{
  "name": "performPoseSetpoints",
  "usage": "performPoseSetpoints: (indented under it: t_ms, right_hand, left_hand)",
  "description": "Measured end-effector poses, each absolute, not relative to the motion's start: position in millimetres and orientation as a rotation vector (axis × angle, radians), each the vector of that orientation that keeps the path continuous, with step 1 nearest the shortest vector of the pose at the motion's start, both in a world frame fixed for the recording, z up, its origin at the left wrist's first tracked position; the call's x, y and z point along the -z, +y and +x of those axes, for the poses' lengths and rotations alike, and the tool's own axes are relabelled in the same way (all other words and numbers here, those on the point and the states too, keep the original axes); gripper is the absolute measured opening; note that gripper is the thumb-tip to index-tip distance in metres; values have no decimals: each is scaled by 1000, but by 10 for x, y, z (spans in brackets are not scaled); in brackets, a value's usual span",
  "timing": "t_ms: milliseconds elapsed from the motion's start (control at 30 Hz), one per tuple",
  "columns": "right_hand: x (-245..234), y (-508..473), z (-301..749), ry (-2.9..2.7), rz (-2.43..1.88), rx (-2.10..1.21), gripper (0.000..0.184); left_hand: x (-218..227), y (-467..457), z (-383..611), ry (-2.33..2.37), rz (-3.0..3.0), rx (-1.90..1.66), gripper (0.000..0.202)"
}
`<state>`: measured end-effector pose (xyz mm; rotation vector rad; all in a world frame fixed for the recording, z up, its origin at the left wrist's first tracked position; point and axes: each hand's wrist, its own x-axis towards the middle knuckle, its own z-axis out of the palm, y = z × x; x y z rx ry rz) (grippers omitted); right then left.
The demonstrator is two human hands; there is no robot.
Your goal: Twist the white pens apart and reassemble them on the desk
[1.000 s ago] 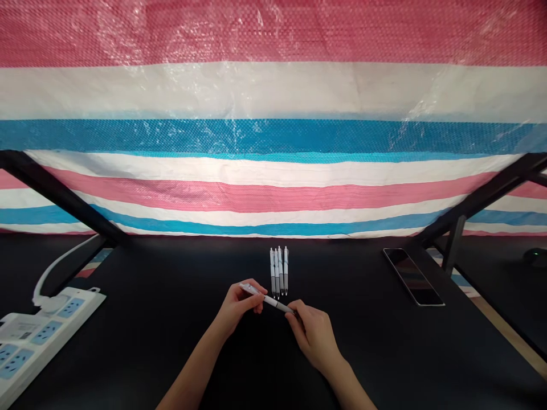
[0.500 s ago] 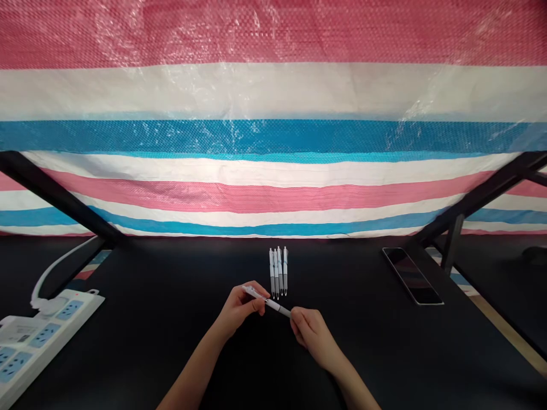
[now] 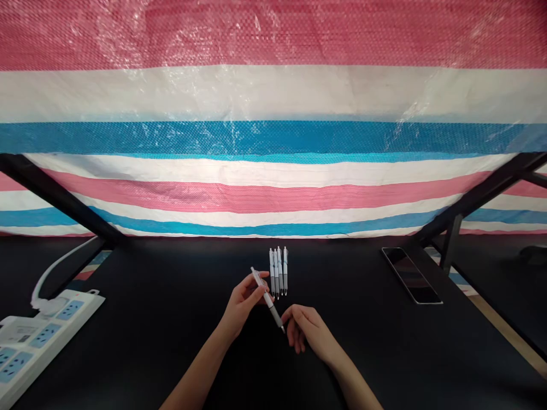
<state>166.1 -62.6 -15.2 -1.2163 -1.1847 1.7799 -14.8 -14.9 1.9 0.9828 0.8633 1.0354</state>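
White pen (image 3: 269, 300), steeper than before, pinched by left hand (image 3: 240, 303), right hand (image 3: 311, 330) loosened beside its tip

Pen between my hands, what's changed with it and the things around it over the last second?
The pen has turned steeper, its tip swinging toward you and its other end away. Your right hand has opened from its pinch near the tip; whether a finger still touches is unclear. Your left hand still holds the pen. The four pens, phone and power strip stayed put.
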Motion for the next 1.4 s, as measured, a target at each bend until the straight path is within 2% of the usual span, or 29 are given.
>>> performPoseSetpoints:
  t_ms: [67,133,367,700,867,1300,1400]
  right_hand:
    - [152,-631,1651,-1191,-1214,-1780,58]
    - [152,-636,1648,-1206,-1219,-1779,56]
    - [173,-632,1654,-1234,-1222,-1788,53]
    - [150,-637,1644,-1251,-1233,-1781,53]
    - [169,-637,1646,-1249,-1221,-1775,51]
    - [167,-640,1636,-1245,-1233,-1775,50]
    - [161,-639,1638,-1256,-1229,-1772,50]
  left_hand:
    - [-48,-153,-149,917,997,-1051,49]
    - [-64,-156,-149,950,1023,-1052,58]
    - [-58,-164,-128,998,1055,-1040,46]
    - [-36,-157,-132,1005,1027,-1073,45]
    - [-33,-163,-123,1004,1013,-1083,53]
    - [-36,-157,-139,1005,1027,-1080,46]
    - [-44,-161,-135,1011,1000,-1086,51]
